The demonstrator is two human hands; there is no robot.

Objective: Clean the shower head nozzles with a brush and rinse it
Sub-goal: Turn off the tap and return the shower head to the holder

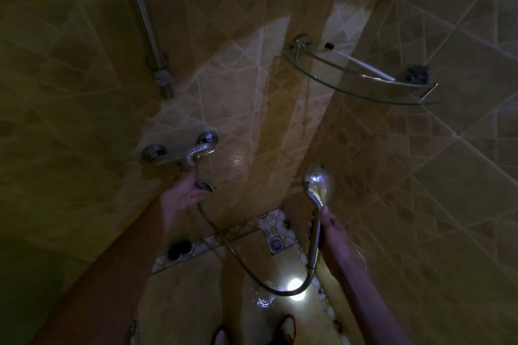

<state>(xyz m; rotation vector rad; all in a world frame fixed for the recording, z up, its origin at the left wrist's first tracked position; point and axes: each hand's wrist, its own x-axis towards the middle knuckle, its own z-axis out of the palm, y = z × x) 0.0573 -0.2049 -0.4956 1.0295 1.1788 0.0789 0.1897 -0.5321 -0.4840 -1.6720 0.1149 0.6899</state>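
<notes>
In this dim shower corner, my right hand (332, 228) grips the handle of the chrome shower head (316, 180), whose round face points toward the wall. Its metal hose (241, 259) loops down and back up to the chrome mixer tap (179, 152) on the wall. My left hand (183, 193) reaches up under the tap, fingers apart, touching its lever (206, 186). A white-handled brush (361, 64) lies on the glass corner shelf (350, 92), upper right, away from both hands.
A vertical metal riser pipe (143, 22) runs up the left wall above the tap. A floor drain (276, 244) sits in the corner below, with a dark object (179, 249) to its left. Wet floor reflects a light (294, 288). Feet show at the bottom edge.
</notes>
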